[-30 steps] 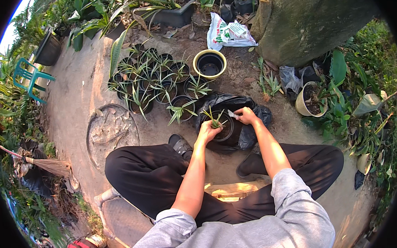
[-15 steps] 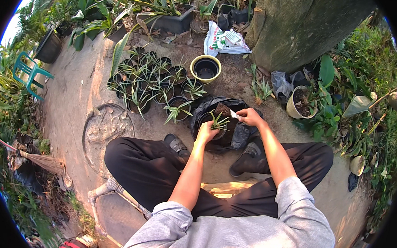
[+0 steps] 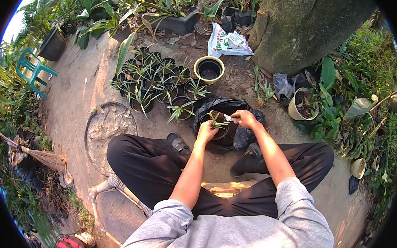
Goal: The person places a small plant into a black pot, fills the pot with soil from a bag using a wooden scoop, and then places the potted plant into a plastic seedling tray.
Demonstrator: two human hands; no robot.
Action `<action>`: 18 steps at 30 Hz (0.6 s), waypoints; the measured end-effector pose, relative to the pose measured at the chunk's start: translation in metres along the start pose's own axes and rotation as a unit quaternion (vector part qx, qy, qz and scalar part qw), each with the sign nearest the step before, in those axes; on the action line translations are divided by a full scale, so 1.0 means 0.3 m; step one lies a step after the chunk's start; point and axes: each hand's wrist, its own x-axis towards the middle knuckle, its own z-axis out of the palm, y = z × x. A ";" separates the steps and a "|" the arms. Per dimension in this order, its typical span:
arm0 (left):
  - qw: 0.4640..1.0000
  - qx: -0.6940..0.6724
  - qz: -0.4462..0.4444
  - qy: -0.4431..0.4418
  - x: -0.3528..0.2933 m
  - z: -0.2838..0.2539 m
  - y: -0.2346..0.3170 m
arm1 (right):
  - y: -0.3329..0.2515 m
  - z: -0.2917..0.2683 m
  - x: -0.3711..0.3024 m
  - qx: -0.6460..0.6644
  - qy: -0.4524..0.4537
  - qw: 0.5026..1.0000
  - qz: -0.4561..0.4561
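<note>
My left hand (image 3: 206, 131) is closed on a small striped-leaf plant (image 3: 217, 122), keeping it upright over a black pot (image 3: 222, 132). The pot sits at the opening of a black plastic bag (image 3: 238, 105) between my feet. My right hand (image 3: 246, 119) grips a small trowel (image 3: 229, 118), whose pale part shows beside the plant. The trowel's far end is over the pot, and soil there partly hides it. Just beyond my left hand stands a group of small black pots (image 3: 166, 92) with similar striped plants.
A cream-rimmed pot (image 3: 209, 70) stands beyond the bag, near a white printed sack (image 3: 228, 41) by a tree trunk (image 3: 308, 26). Rightward is a cream pot of soil (image 3: 302, 104). At left are a round rim in the ground (image 3: 87, 134), a broom (image 3: 48, 161) and a green chair (image 3: 34, 72).
My right hand has moved slightly left, bringing the trowel down to the plant; its soil-covered blade no longer stands out. My left hand stays at the plant. The view has shifted slightly.
</note>
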 end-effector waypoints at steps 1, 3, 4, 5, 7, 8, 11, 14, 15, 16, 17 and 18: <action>1.000 -0.001 -0.001 -0.002 0.004 -0.007 0.001 | 0.000 -0.002 -0.008 -0.008 0.015 1.000 -0.003; 1.000 -0.003 -0.008 -0.008 0.012 -0.014 0.006 | 0.001 -0.007 -0.017 -0.032 0.027 0.999 -0.010; 1.000 -0.005 -0.014 -0.013 0.018 -0.017 0.009 | 0.003 -0.012 -0.015 -0.048 0.025 0.998 -0.013; 1.000 -0.006 -0.019 -0.018 0.022 -0.018 0.012 | 0.006 -0.017 -0.015 -0.064 0.023 0.998 -0.016; 0.999 -0.008 -0.038 -0.022 0.028 -0.020 0.007 | -0.002 -0.026 -0.018 -0.068 0.013 0.997 -0.021; 0.999 -0.010 -0.042 -0.020 0.032 -0.021 0.000 | -0.012 -0.031 -0.018 -0.069 0.008 0.997 -0.025; 0.999 -0.022 -0.044 -0.009 0.041 -0.017 -0.020 | -0.040 -0.042 -0.016 -0.063 0.014 0.998 -0.024; 0.998 -0.056 -0.013 0.006 0.049 -0.013 -0.021 | -0.047 -0.043 -0.009 -0.075 0.003 0.997 -0.034; 0.998 -0.054 -0.016 0.000 0.051 -0.012 -0.018 | -0.046 -0.043 -0.010 -0.075 0.013 0.997 -0.027; 0.998 -0.052 -0.018 -0.006 0.055 -0.013 -0.017 | -0.041 -0.040 -0.009 -0.075 0.023 0.997 -0.021; 0.999 -0.049 -0.021 -0.011 0.060 -0.015 -0.017 | -0.037 -0.038 -0.007 -0.075 0.034 0.997 -0.015; 0.998 -0.055 -0.021 -0.013 0.064 -0.016 -0.017 | -0.028 -0.042 -0.005 -0.067 0.024 0.997 0.004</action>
